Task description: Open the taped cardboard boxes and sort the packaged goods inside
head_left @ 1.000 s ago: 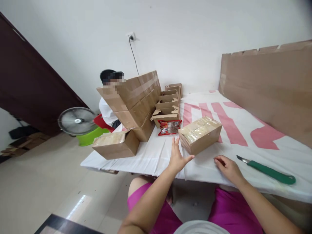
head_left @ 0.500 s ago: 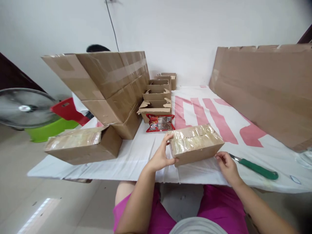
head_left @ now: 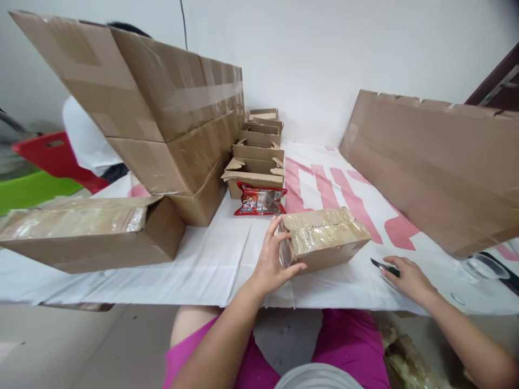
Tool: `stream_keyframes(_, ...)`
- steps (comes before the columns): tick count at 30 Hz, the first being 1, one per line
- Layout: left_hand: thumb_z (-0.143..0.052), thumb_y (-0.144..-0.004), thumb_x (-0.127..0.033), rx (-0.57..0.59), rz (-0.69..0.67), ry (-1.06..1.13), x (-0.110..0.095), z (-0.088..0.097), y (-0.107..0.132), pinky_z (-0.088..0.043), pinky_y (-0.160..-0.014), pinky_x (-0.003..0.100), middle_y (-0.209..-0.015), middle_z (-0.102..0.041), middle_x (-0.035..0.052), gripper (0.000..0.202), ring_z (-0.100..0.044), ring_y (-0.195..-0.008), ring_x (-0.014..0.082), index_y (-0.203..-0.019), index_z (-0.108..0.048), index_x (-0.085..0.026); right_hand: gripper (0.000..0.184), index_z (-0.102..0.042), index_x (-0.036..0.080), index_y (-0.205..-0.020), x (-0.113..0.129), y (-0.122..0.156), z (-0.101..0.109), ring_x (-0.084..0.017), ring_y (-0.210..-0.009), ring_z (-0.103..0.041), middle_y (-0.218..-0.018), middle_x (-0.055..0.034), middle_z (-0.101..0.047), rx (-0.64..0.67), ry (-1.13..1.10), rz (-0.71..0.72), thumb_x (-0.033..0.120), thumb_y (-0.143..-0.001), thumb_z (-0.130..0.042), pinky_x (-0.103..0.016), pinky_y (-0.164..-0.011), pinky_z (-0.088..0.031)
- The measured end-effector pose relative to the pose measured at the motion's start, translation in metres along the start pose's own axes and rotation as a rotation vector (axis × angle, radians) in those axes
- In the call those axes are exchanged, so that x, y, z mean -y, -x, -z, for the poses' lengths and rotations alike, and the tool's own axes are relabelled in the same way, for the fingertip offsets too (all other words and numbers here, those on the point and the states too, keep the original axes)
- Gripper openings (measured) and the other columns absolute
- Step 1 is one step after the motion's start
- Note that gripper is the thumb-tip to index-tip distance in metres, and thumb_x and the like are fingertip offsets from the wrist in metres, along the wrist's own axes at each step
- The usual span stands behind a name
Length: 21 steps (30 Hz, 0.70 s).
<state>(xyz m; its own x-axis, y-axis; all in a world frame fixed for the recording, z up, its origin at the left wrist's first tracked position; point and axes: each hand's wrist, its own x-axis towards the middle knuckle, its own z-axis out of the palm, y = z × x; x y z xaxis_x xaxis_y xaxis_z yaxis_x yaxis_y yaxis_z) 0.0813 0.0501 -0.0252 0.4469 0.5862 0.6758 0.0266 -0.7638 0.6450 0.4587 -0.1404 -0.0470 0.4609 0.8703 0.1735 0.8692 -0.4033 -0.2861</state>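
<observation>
A small cardboard box with shiny tape across its top lies on the white-covered table in front of me. My left hand grips its left end, thumb on the front side and fingers at the top edge. To the right of the box, my right hand is closed over the green handle of a knife. The blade points left, toward the box, and most of the handle is hidden under my hand. Just behind the box is a red-edged plastic food packet, leaning near an open carton.
Several open cartons line up toward the wall. Stacked large boxes stand at left, with another taped box before them. A tall cardboard panel borders the right side, near a clear round container.
My right hand has left the box's lower right corner and moved right onto the knife's handle. My left hand stays at the box's left end. The view has shifted.
</observation>
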Motion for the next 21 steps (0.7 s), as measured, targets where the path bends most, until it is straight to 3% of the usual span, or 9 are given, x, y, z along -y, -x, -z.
stream_keyframes(4,-0.077,-0.074,-0.035,0.040,0.047,0.038,-0.004,0.003,-0.006,-0.026,-0.115,0.055,-0.151,-0.027,0.0139,0.046,-0.024,-0.145,0.0342,-0.108,-0.048,-0.024,0.034,-0.069,0.024,-0.096,-0.024,0.010,-0.003,-0.029,-0.096,-0.066,-0.099,-0.0090,-0.072,0.049,0.075,0.053,0.044,-0.074,-0.054,-0.046,-0.089,-0.050)
stream_keyframes(7,-0.077,-0.073,-0.033,0.055,0.096,0.103,-0.006,0.004,-0.009,-0.031,-0.114,0.052,-0.149,-0.027,0.0130,0.039,-0.029,-0.142,0.0338,-0.100,-0.052,-0.022,0.037,-0.068,0.023,-0.104,-0.021,0.013,0.000,-0.028,-0.096,-0.066,-0.102,-0.0104,-0.070,-0.017,0.049,0.089,0.041,-0.081,-0.046,-0.045,-0.089,-0.051)
stream_keyframes(10,-0.077,-0.071,-0.031,0.040,0.104,0.145,-0.006,0.002,-0.009,-0.032,-0.113,0.050,-0.148,-0.028,0.0127,0.038,-0.031,-0.141,0.0340,-0.098,-0.052,-0.022,0.040,-0.064,0.023,-0.113,-0.009,0.004,0.020,-0.027,-0.097,-0.065,-0.104,-0.0108,-0.067,-0.146,0.029,0.113,0.040,-0.086,-0.040,-0.044,-0.088,-0.052)
stream_keyframes(16,-0.074,-0.073,-0.026,0.013,0.062,0.159,-0.005,0.000,-0.008,-0.032,-0.113,0.049,-0.149,-0.028,0.0135,0.042,-0.029,-0.143,0.0316,-0.104,-0.046,-0.023,0.045,-0.056,0.016,-0.122,0.049,-0.031,0.087,-0.028,-0.106,-0.062,-0.112,-0.0170,-0.065,-0.321,0.049,0.283,0.039,-0.093,-0.031,-0.044,-0.095,-0.048)
stream_keyframes(19,-0.075,-0.074,-0.026,0.005,0.047,0.162,-0.004,0.000,-0.008,-0.031,-0.113,0.051,-0.149,-0.029,0.0143,0.049,-0.030,-0.142,0.0316,-0.112,-0.044,-0.024,0.045,-0.055,0.018,-0.123,0.087,-0.044,0.106,-0.026,-0.095,-0.067,-0.113,-0.0150,-0.067,-0.272,0.011,0.279,0.041,-0.094,-0.029,-0.042,-0.087,-0.052)
stream_keyframes(21,-0.075,-0.074,-0.027,0.002,0.018,0.165,-0.003,0.001,-0.008,-0.032,-0.113,0.052,-0.149,-0.029,0.0152,0.058,-0.031,-0.142,0.0316,-0.122,-0.041,-0.025,0.044,-0.057,0.020,-0.123,0.113,-0.048,0.110,-0.024,-0.092,-0.068,-0.114,-0.0116,-0.069,-0.193,-0.005,0.356,0.042,-0.095,-0.030,-0.040,-0.084,-0.053)
